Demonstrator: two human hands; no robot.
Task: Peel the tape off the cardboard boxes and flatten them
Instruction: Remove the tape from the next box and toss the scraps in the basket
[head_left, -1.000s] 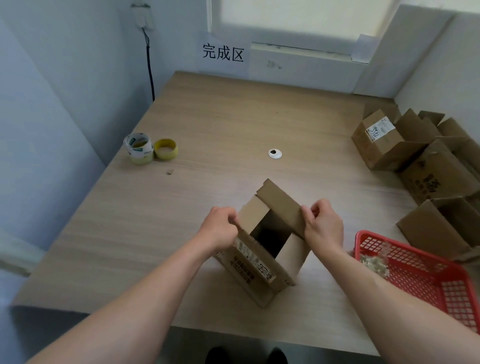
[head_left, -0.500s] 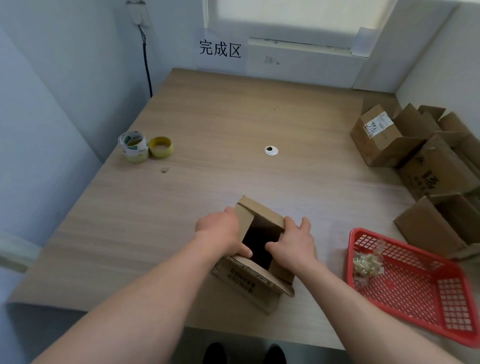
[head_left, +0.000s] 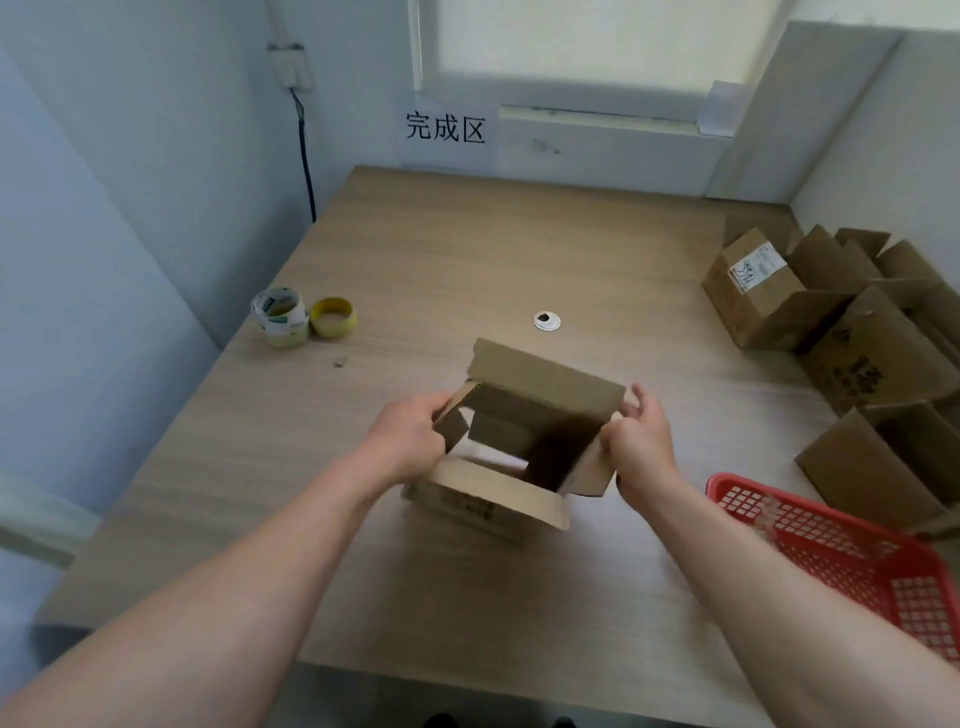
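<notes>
Open box (head_left: 545, 387) stands mid-desk (head_left: 467, 249), toward the near edge, held by both hands.
Left hand (head_left: 410, 441) grip curls round the left flap, fingertips hidden; right hand (head_left: 641, 447) grip pinches the right flap. Box interior dark; basket (head_left: 857, 566) cut off.

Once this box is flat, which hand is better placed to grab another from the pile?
Likely right. The right hand grips the right flap of the open box, on the side where the box pile sits; the left hand holds the left flap and would cross over.
</notes>
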